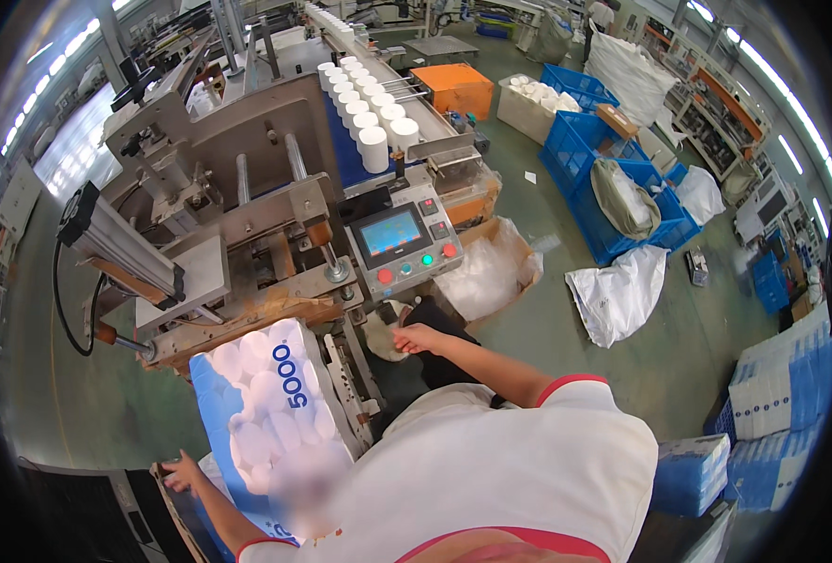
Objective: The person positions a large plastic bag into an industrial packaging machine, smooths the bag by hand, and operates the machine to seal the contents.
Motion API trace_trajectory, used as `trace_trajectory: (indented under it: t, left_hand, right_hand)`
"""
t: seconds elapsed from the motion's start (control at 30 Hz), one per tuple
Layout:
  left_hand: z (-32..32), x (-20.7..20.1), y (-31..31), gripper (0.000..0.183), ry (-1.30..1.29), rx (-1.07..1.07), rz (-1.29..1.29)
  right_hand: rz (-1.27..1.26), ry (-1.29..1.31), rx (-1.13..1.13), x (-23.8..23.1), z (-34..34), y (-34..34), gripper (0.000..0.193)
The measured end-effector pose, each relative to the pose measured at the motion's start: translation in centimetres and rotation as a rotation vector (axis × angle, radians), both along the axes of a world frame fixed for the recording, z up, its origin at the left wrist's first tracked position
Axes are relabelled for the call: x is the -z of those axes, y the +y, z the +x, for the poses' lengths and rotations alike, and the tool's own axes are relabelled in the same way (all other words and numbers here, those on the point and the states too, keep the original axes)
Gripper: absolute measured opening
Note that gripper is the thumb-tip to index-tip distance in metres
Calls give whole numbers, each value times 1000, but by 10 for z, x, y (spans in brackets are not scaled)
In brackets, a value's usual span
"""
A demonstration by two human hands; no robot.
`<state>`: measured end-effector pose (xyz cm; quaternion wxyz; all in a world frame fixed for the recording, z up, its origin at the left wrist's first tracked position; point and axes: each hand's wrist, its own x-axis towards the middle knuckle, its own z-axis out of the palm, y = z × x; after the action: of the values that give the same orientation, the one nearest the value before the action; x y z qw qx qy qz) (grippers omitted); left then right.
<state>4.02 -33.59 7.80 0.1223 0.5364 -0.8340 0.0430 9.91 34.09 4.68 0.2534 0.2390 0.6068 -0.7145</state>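
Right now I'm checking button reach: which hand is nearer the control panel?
Right. The right hand is just below the control panel in the picture; the left hand is much farther off, left of the blue-and-white package.

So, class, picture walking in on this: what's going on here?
A person stands at a machine, with a big blue-and-white package lying in front of it. The left hand is out past the package's left side, fingers spread. The right hand is below the control panel, next to a pale piece of material; whether it grips that is hard to tell. Beyond the panel, white cylinders stand in rows on a blue surface.
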Motion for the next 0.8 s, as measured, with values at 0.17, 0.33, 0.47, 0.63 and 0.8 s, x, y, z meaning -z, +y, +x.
trace_trajectory:
  t: [0.17,0.33,0.47,0.63,0.8]
  left_hand:
    - [41,63,-5,57,-64,93,66]
    - [58,80,-6,45,-148,299,227]
    - [61,71,-22,38,-192,474,321]
    - [76,14,-66,35,81,796,199]
    - [86,-87,-39,43,730,681,475]
  right_hand:
    - [-23,-57,15,15,27,-1,37]
    - [-53,-67,-57,18,27,-18,33]
    - [-20,-47,-73,16,21,-20,32]
    - [-24,-27,-91,17,21,-11,33]
    - [-42,-16,-199,1,22,-14,32]
